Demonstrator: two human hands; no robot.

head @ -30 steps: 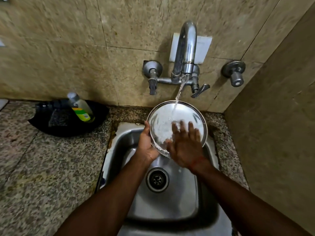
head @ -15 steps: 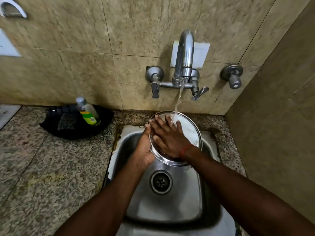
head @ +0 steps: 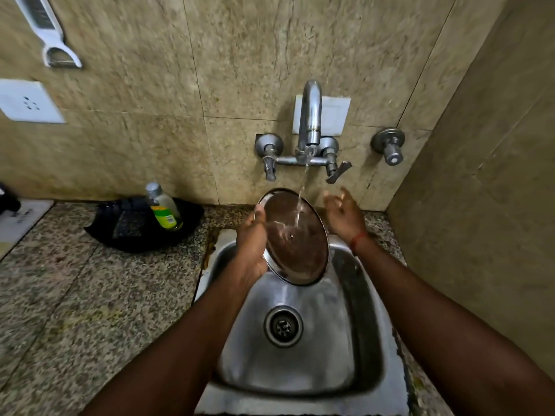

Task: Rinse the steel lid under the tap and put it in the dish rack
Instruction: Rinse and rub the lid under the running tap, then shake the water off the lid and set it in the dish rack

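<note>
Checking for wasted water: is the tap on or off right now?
On. A thin stream falls from the tap onto the tilted lid held by the left hand over the sink.

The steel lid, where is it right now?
In the head view the steel lid is centre frame, tilted over the sink under the tap, gripped at its left rim by the left hand.
</note>
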